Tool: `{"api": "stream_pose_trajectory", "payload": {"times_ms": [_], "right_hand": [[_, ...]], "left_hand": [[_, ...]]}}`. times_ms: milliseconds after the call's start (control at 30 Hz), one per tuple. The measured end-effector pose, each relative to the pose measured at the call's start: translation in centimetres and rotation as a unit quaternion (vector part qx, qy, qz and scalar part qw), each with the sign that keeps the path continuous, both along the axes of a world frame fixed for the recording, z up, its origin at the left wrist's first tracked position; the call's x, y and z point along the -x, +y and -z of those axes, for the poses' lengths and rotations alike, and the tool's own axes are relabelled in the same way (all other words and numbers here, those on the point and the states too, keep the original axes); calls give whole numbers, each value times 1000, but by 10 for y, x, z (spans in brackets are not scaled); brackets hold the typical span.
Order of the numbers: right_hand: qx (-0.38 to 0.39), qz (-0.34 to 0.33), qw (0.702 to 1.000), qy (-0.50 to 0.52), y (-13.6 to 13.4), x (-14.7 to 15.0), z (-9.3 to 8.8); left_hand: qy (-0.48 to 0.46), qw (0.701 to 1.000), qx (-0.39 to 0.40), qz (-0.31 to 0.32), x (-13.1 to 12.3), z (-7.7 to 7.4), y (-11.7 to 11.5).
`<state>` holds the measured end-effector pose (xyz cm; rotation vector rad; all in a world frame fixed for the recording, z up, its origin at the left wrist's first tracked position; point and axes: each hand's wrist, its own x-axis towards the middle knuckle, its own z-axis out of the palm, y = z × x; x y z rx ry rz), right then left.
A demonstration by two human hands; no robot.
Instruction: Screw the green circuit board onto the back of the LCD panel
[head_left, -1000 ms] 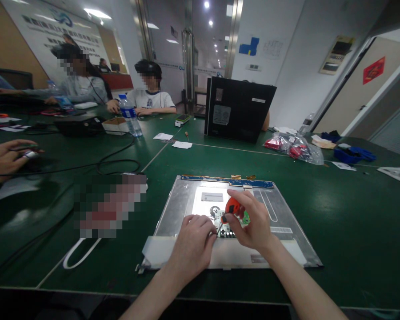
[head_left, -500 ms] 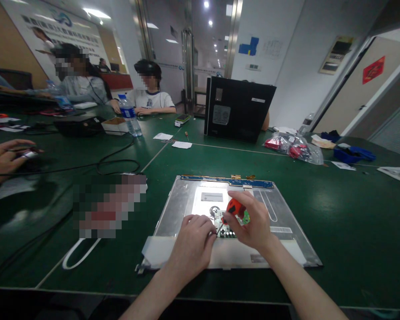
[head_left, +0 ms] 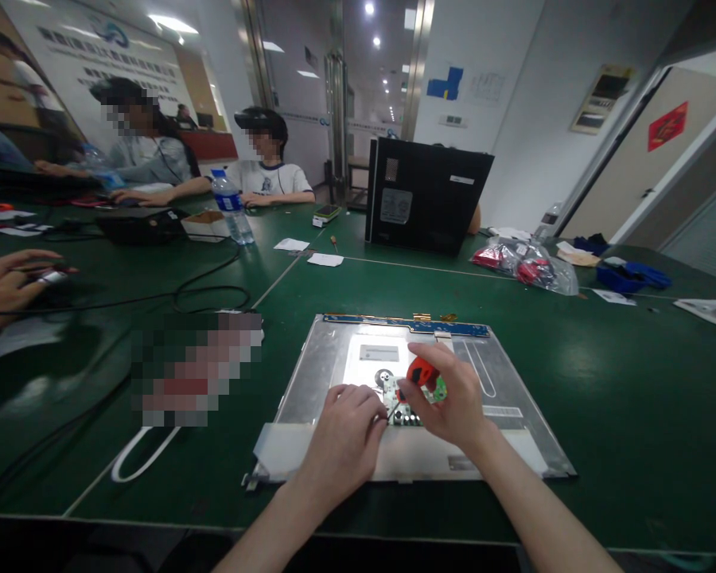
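Note:
A silver metal display panel [head_left: 507,380] lies flat on the green table [head_left: 620,382] in front of me. A small green circuit board [head_left: 406,404] sits on its middle. My right hand [head_left: 453,402] is closed round an orange-handled screwdriver [head_left: 416,374], whose tip points down at the board's left edge. My left hand [head_left: 344,438] rests on the panel with curled fingers beside the screwdriver tip; I cannot make out anything in its fingers. A blue strip [head_left: 406,322] runs along the panel's far edge.
A black computer case [head_left: 426,195] stands behind the panel. A water bottle [head_left: 231,207], cables [head_left: 203,290], paper slips [head_left: 325,259] and a plastic bag of red parts [head_left: 525,267] lie around. Two people sit at the far left; another person's hand [head_left: 9,282] is at the left edge.
My right hand has turned slightly on the screwdriver handle. My left hand and the panel stay put. The people at the far left have shifted their arms.

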<state>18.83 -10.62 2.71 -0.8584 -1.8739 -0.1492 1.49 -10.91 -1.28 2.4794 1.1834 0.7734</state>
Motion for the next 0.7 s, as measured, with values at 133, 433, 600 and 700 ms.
{"api": "stream_pose_trajectory", "payload": {"times_ms": [133, 433, 600, 700], "right_hand": [[20, -26, 999, 0, 0, -2, 0], [32, -31, 999, 7, -2, -2, 0], [7, -10, 1000, -2, -1, -1, 0], [27, -40, 999, -1, -1, -3, 0]], "left_hand": [[-1, 1000, 2, 1, 0, 0, 0], [-3, 1000, 0, 2, -1, 0, 1], [-1, 1000, 0, 1, -1, -2, 1], [-2, 1000, 1, 2, -1, -2, 0]]}}
